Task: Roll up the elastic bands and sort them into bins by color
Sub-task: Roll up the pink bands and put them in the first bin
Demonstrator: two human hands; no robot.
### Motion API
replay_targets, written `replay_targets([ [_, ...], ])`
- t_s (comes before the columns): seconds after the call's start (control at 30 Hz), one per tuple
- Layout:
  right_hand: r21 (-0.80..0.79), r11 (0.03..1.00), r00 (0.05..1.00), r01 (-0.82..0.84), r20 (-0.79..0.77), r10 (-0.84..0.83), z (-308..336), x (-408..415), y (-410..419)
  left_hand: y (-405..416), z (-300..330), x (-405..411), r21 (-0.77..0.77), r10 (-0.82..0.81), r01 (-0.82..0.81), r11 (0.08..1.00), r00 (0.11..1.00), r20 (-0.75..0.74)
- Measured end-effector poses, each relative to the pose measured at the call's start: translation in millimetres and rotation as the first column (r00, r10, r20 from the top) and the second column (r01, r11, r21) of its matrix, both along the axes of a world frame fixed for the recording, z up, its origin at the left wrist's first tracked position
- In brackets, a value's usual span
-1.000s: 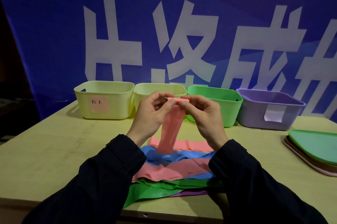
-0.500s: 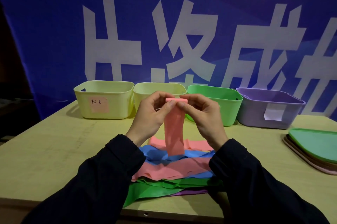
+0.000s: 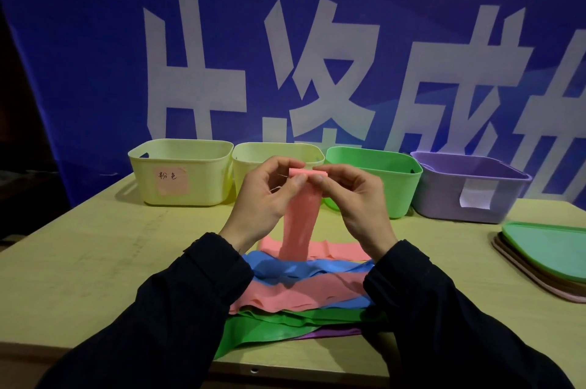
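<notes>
Above the desk [image 3: 95, 262], both hands [image 3: 312, 181] pinch the pink band [image 3: 299, 220] at its rolled top; uneven finger pressure could let the coil spring loose.

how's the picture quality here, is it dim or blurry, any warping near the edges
Head view: dim and bluish overall, brightest on the table and bins; the dark sleeves lose detail. The left hand, right hand and pink band are fairly sharp. Wide-angle bending shows at the stacked lids on the right edge.
</notes>
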State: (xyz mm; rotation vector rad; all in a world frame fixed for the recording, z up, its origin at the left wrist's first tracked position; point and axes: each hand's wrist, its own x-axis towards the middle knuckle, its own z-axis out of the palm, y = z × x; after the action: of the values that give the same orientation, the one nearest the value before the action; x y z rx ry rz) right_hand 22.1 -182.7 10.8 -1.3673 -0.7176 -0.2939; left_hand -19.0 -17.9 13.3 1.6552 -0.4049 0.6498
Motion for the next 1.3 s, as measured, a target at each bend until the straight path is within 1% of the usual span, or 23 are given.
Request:
replay_targets([
  [0.2,0.008,1.0,0.999,0.012,-0.035,-0.011,0.7,1.2,0.3,0.3,-2.2,1.6,0.004,-0.007,0.007,1.0,1.0,-0.013],
  [0.43,-0.012,1.0,1.0,0.021,0.009,-0.021,1.4,-0.8,-0.4,-0.5,0.7,-0.4,-0.033,0.003,-0.003,0.999,1.0,-0.02],
  [0.57,-0.015,1.0,0.999,0.024,-0.026,-0.024,-1.5,-0.1,0.7,-0.8,-0.1,-0.4,-0.039,-0.007,0.006,0.999,1.0,-0.015],
  [0.77,-0.03,1.0,1.0,0.005,0.009,-0.005,-1.8,-1.2,-1.6,-1.2,-1.4,0.1,-0.044,-0.003,0.001,0.999,0.999,-0.046],
  [0.93,0.018,1.0,0.998,-0.011,-0.055,0.012,-2.0,-2.5,-0.2,-1.4,-1.5,-0.4,-0.045,0.002,-0.004,0.999,0.999,-0.032],
  [1.07,-0.002,1.0,1.0,-0.023,-0.011,0.023,-2.8,-1.8,-0.2,-0.7,-3.2,0.8,-0.046,0.009,-0.01,0.999,0.999,-0.036],
  [1.2,0.004,1.0,1.0,-0.01,-0.028,0.01,-3.9,-1.1,0.7,-0.7,-2.6,-0.2,-0.059,-0.01,0.009,0.998,1.0,-0.018],
  [1.3,-0.002,1.0,1.0,-0.021,-0.011,0.021,-4.3,-0.3,0.5,-0.3,-2.3,-0.9,-0.059,-0.018,0.017,0.998,1.0,-0.014],
])
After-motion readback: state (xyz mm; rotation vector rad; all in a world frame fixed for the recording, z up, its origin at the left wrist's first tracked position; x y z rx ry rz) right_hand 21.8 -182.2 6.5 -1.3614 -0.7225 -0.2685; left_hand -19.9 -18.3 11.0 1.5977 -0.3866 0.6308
